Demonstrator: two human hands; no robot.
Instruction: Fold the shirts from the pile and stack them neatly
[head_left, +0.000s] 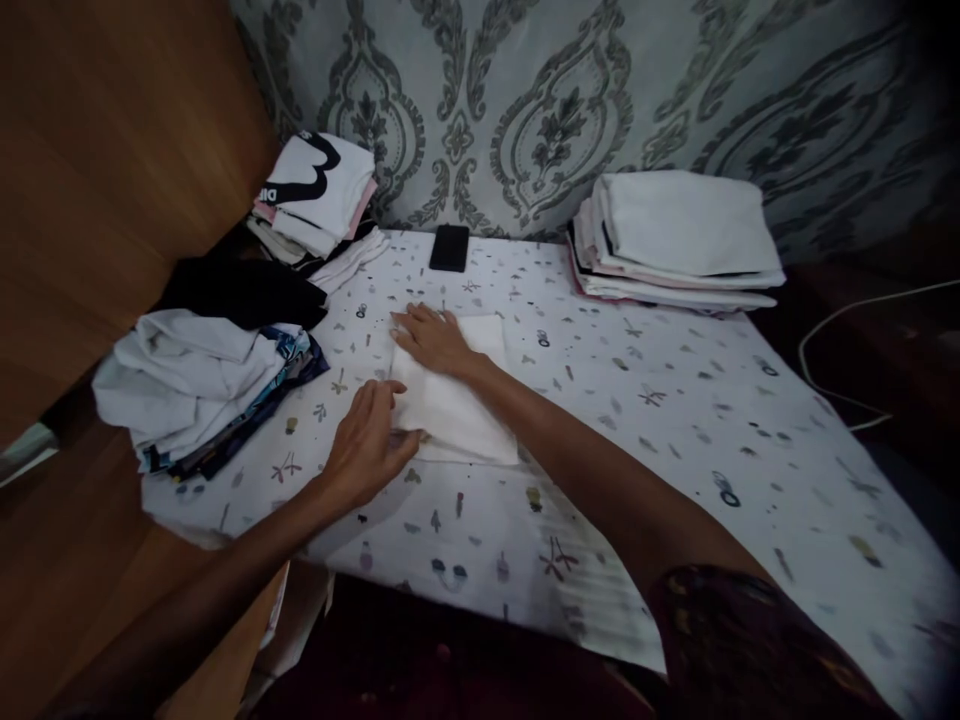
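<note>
A folded white cloth (469, 410) lies flat on the patterned sheet in front of me; its exact kind does not show. My right hand (433, 338) rests palm down on its far left corner, fingers stretched out. At the cloth's near left edge is my left hand (371, 440), thumb and fingers apart around the edge. The left fingertips touch or nearly touch the fabric; I cannot tell whether they pinch it.
A neat stack of folded clothes (690, 230) stands at the back right. More clothes (319, 190) are piled at the back left, with a crumpled white garment (187, 365) nearer. A dark flat object (450, 248) lies near the wall. Wooden furniture (127, 140) borders the left.
</note>
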